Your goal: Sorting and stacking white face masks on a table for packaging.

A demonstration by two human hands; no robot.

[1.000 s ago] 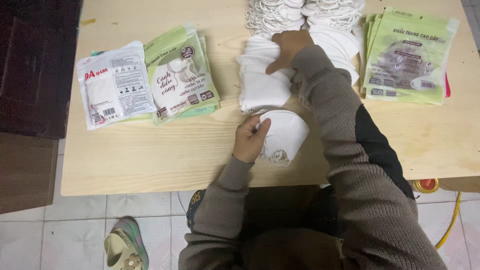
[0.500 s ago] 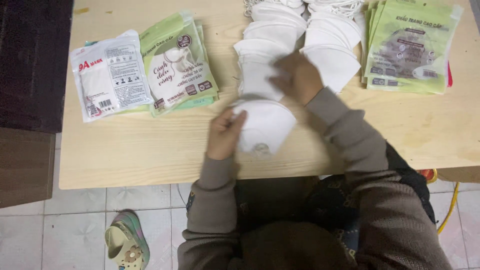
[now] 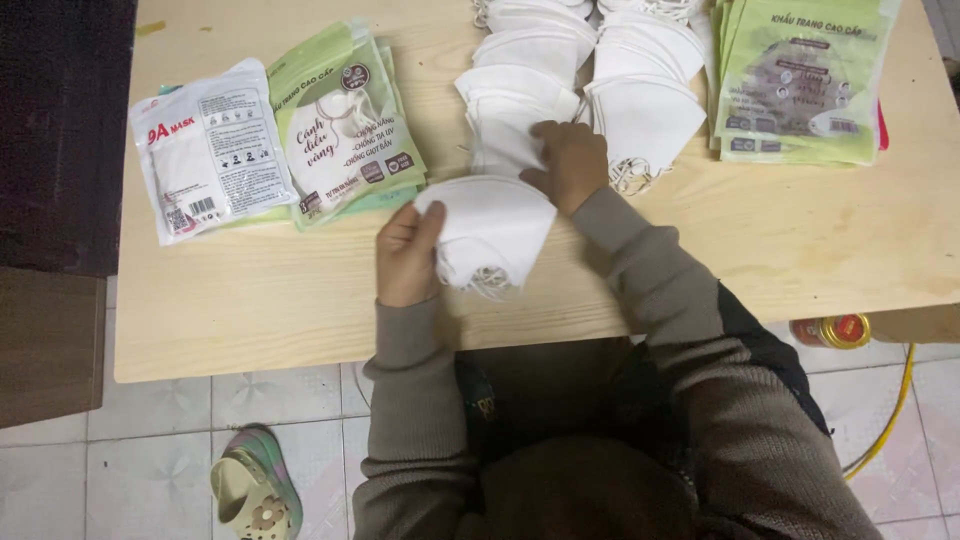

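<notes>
Your left hand [image 3: 408, 255] grips the left edge of a small stack of folded white masks [image 3: 492, 232], fingers curled over the top and thumb along the side, holding it on the wooden table [image 3: 250, 310] near its front edge. Your right hand [image 3: 568, 165] lies just beyond that stack, fingers bent down and pinching at the nearest mask of the left row of white masks [image 3: 515, 95] that runs away from you; whether it has one fully lifted you cannot tell. A second row of white masks [image 3: 645, 85] lies just right of it, ear loops spilling out at its near end. Far right sits a pile of green packets [image 3: 800, 80]. To the left lie more green packets [image 3: 345, 125], fanned, with a white packet [image 3: 205, 150] overlapping their left side. Below the table's edge a sandal [image 3: 255, 490] rests on the tiled floor [image 3: 150, 450].
</notes>
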